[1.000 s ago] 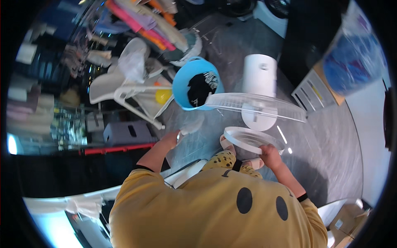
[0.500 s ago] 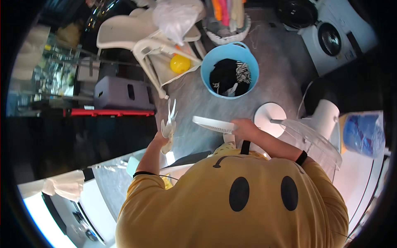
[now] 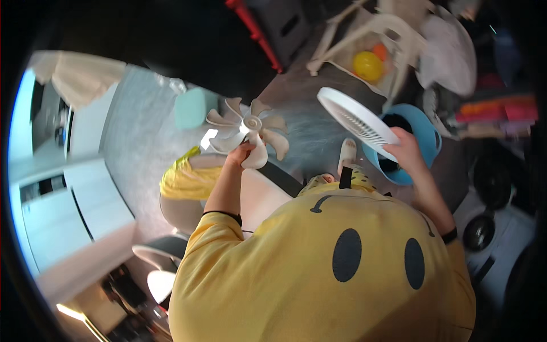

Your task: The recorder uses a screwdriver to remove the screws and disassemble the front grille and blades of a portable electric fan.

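A white fan blade with several curved vanes is held out by my left hand, its fingers closed on one vane. In my right hand is a round white fan grille, gripped at its rim and tilted, with slats along its underside. The two parts are apart from each other, both above the floor. Beneath the grille and my right hand stands a blue laundry tub with dark clothes in it, partly hidden.
Ahead is a white high chair with a yellow ball in its lower tray. To the left stand a pale green stool and a seat with a yellow cloth on it. A washing machine is at the right.
My body has turned left, so the tub and high chair have shifted right in view. The fan blade now faces up, its vanes spread in view. Both hands keep their hold.
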A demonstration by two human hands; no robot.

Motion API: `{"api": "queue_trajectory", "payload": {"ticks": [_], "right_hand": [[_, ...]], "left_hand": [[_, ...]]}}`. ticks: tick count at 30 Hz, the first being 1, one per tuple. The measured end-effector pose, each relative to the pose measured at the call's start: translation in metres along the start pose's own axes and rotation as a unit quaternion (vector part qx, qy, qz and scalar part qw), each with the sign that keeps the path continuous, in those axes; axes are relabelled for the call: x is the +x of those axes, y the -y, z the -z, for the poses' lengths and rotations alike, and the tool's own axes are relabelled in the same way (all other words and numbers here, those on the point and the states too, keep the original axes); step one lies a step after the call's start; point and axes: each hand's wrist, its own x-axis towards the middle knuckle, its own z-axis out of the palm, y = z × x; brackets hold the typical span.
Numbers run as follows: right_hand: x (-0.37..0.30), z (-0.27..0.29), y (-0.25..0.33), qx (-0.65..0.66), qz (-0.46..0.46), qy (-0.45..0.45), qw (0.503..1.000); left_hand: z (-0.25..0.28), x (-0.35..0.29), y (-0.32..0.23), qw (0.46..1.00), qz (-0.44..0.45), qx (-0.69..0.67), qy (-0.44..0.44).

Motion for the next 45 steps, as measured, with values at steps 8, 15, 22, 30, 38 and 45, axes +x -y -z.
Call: {"api": "queue_trajectory", "payload": {"ticks": [8,15,22,30,38,45], "right_hand": [[0.143,0.007,0.029,-0.033,0.059,0.152,0.986],[0.229,-0.070,0.096,-0.097,0.055,0.294,0.949],[0.274,-0.168,0.155,-0.084,0.046,0.383,0.919],[0.264,-0.311,0.233,-0.137,0.129,0.421,0.887],[0.272,-0.456,0.338,0.084,0.082,0.478,0.871],[0.313,-0.564,0.418,0.165,0.085,0.463,0.867]], "left_hand": [[0.064,0.031,0.002,0.989,-0.067,-0.075,-0.113],[0.090,0.069,0.035,0.953,-0.032,-0.034,-0.299],[0.095,0.025,0.034,0.932,0.025,0.056,-0.358],[0.182,-0.085,0.106,0.881,-0.010,0.014,-0.472],[0.224,-0.142,0.111,0.892,0.061,-0.025,-0.448],[0.314,-0.180,-0.053,0.866,-0.263,-0.220,-0.364]]}}
